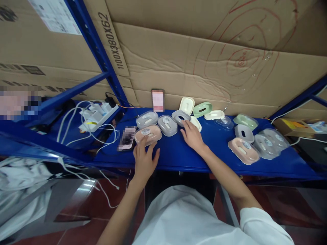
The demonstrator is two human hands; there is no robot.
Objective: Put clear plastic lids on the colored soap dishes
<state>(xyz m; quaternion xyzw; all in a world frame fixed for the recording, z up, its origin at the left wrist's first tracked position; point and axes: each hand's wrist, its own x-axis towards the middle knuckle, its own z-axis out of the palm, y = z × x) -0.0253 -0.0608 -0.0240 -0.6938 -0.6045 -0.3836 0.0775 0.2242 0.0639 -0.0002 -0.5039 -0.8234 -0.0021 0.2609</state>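
Left hand [145, 162] splayed on a pink case [155, 131], we apparently position a grey tray [176, 117], right hand [192, 135] grip unclear; lifting would need pinching.

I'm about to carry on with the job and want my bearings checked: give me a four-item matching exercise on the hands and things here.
1. Left hand
2. Right hand
3. Power strip
4. Uncovered green piece

A. Between two cream pieces
B. Fingers at a grey piece with a dark slot
C. White, with cables around it
D. Fingers over a pink piece with a clear cover

Pairs: 1-D, 2-B, 3-C, 4-A
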